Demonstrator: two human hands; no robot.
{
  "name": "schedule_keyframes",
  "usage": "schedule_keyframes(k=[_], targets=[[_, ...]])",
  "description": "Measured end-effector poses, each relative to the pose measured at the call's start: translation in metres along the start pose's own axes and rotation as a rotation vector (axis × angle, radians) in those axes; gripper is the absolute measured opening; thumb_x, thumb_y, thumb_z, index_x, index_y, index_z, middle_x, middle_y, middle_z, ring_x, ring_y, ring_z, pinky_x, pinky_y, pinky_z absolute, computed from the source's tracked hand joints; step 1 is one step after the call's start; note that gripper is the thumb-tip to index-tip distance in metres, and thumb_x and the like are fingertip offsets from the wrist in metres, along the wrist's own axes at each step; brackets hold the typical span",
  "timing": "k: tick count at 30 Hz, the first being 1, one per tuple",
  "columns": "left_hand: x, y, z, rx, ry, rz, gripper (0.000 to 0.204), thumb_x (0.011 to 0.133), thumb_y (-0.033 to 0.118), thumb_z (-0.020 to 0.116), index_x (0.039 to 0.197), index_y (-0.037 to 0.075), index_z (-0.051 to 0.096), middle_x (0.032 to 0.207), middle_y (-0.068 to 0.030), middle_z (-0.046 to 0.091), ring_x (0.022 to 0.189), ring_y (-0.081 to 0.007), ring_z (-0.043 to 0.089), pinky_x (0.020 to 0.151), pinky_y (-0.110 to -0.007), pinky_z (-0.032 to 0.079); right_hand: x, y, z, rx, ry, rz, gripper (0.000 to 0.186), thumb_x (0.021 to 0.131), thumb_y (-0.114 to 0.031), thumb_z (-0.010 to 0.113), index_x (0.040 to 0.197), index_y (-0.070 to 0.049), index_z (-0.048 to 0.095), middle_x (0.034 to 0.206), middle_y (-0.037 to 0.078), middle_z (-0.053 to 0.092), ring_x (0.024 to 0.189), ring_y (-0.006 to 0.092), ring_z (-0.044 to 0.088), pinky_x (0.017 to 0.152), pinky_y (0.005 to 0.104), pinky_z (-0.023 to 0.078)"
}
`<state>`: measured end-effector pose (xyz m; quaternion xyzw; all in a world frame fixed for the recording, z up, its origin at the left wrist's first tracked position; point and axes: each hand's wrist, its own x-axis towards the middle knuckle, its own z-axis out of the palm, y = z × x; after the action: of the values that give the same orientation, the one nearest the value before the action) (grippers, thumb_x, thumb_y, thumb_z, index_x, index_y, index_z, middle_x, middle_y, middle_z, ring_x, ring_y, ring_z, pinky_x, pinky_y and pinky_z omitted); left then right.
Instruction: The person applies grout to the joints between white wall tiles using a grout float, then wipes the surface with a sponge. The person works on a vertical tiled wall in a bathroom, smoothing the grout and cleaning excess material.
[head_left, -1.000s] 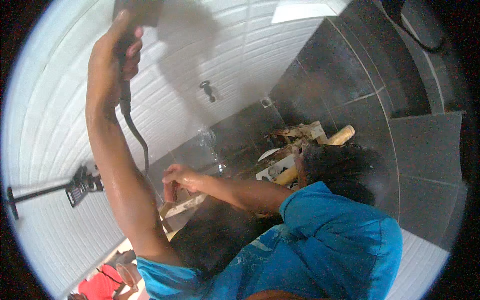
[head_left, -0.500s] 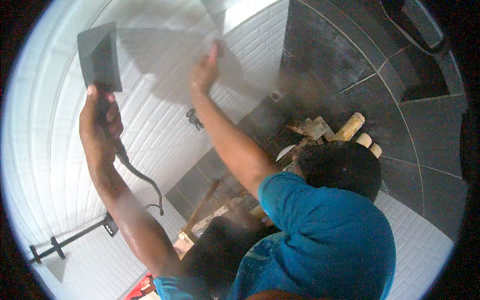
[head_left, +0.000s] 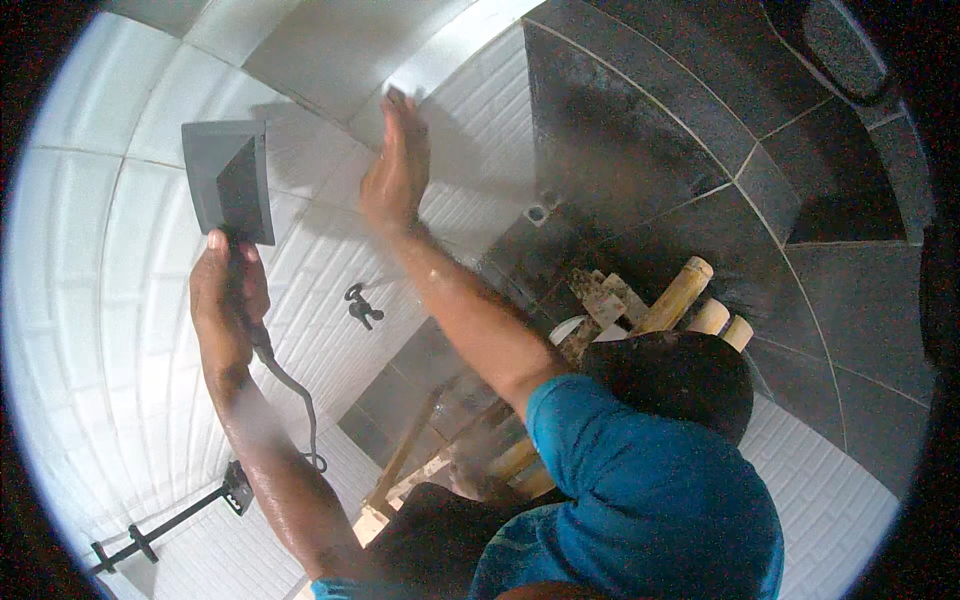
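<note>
My left hand [head_left: 228,300] is raised in front of the white wall, wrapped round the handle of a square grey handheld shower head [head_left: 230,180]. A thin dark hose [head_left: 300,395] hangs from its handle in a loop beside my forearm. My right hand [head_left: 397,180] is lifted to the upper wall near a pale ledge, fingers stretched upward and holding nothing I can see. Whether its fingertips touch the surface is unclear. Both forearms look wet.
A black tap [head_left: 363,307] juts from the white ribbed wall [head_left: 90,330]. A black rail [head_left: 165,530] is at lower left. Bamboo poles [head_left: 680,292] and dirty boards [head_left: 605,297] lie by the dark tiles [head_left: 690,240]. A round drain-like opening [head_left: 537,214] shows near the corner.
The view has shifted. My left hand and the shower head now appear lower and slightly right in the picture. My right hand has turned, its fingers now longer and straighter, nearer the pale ledge.
</note>
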<state>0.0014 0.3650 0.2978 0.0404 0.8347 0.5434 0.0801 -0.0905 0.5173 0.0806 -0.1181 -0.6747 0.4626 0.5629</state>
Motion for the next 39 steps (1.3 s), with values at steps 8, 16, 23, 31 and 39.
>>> schedule_keyframes(k=[8,16,23,31,39], targets=[[0.003,0.008,0.012,0.042,-0.100,-0.013,0.049,0.097,0.055,0.050,0.087,0.008,0.057,0.059,0.0072,0.036,0.049,-0.0044,0.026,0.046,-0.025,0.018,0.139,0.120,-0.018,-0.138,-0.973,-0.513,0.036,0.094,-0.030,0.053,0.126,-0.016,0.062,0.124,0.014,0.064,0.117,0.0317,0.060,0.102,0.0472,0.045],[0.013,0.023,0.025,-0.003,-0.109,-0.051,0.051,0.097,0.057,0.050,0.083,0.009,0.057,0.059,0.0072,0.037,0.049,-0.0046,0.026,0.046,-0.026,0.018,0.238,0.187,-0.076,-0.969,-0.899,-0.455,0.051,0.096,-0.025,0.042,0.145,-0.010,0.045,0.151,0.011,0.043,0.139,0.0305,0.040,0.115,0.0516,0.029],[0.020,0.032,0.030,0.082,-0.141,-0.040,0.051,0.096,0.058,0.051,0.084,0.008,0.057,0.058,0.0057,0.038,0.048,-0.0057,0.028,0.045,-0.026,0.018,0.235,0.143,-0.096,-0.999,-0.930,-0.284,0.057,0.102,-0.048,0.038,0.150,-0.018,0.039,0.159,0.008,0.032,0.147,0.0241,0.028,0.119,0.0511,0.017],[0.039,0.043,0.029,0.097,-0.141,0.060,0.051,0.098,0.056,0.048,0.085,0.008,0.056,0.058,0.0055,0.037,0.047,-0.0055,0.027,0.043,-0.026,0.020,0.137,0.091,-0.052,-0.406,-0.711,-0.193,0.028,0.086,-0.019,0.060,0.113,-0.016,0.069,0.116,0.011,0.067,0.114,0.0317,0.060,0.104,0.0504,0.040],[0.053,0.064,0.038,0.209,-0.204,0.092,0.051,0.099,0.058,0.047,0.086,0.010,0.055,0.060,0.0080,0.035,0.049,-0.0028,0.025,0.044,-0.024,0.018,0.114,0.071,0.002,-0.346,-0.855,-0.082,0.031,0.095,-0.014,0.048,0.117,-0.020,0.068,0.126,0.003,0.065,0.115,0.0253,0.062,0.093,0.0374,0.053]])
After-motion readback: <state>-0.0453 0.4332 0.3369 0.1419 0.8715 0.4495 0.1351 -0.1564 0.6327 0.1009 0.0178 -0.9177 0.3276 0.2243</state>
